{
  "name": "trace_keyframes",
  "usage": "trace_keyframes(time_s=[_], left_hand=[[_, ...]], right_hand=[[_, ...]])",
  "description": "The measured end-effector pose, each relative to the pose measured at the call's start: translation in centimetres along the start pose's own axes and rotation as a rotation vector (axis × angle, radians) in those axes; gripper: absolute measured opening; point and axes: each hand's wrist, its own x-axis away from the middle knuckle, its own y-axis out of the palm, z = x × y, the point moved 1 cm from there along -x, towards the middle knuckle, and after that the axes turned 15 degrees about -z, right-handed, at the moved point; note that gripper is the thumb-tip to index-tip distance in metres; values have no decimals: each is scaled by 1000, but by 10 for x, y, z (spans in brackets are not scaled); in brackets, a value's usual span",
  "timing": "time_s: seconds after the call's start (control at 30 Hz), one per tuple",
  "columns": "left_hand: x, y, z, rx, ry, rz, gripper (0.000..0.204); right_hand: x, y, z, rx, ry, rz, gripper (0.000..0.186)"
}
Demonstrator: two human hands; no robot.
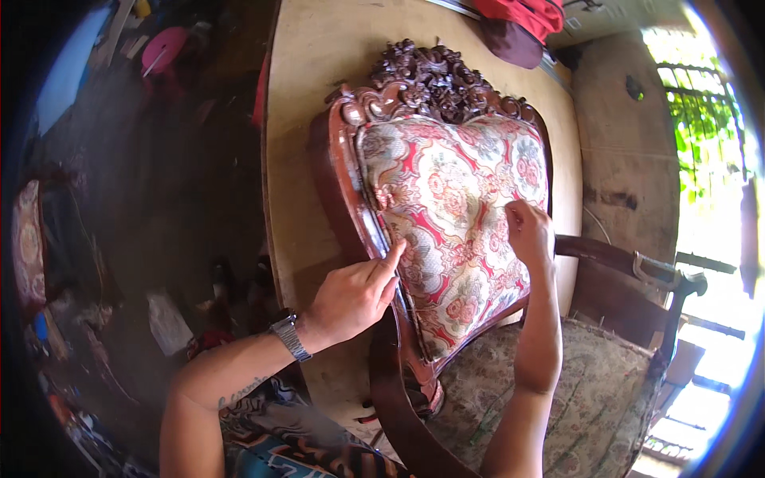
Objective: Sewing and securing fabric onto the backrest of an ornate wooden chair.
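Observation:
An ornately carved wooden chair back (422,88) holds a padded panel of red, cream and grey floral fabric (446,183). My left hand (358,295) is at the panel's left edge, index finger stretched onto it, other fingers bent, with nothing clearly held. A fine thread-like line shows below it. My right hand (530,235) is pinched against the fabric on the right, on something too small to make out. Below it are a curved wooden armrest (594,249) and a worn floral seat (590,382).
The chair back lies against a plywood board (307,72), with a red and dark bag (518,28) above. To the left is a dim area with a pink round object (163,48) and a pale plastic bag (167,323). A bright barred opening (693,119) is at right.

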Motion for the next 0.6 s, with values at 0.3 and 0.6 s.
trace_keyframes(time_s=[0.3,0.6], left_hand=[[-2,11,-2,69,135,331,80],[-31,-9,20,382,81,271,83]], right_hand=[[-70,-32,-113,-781,-147,-105,14],[-124,-31,-167,-467,-266,-425,15]])
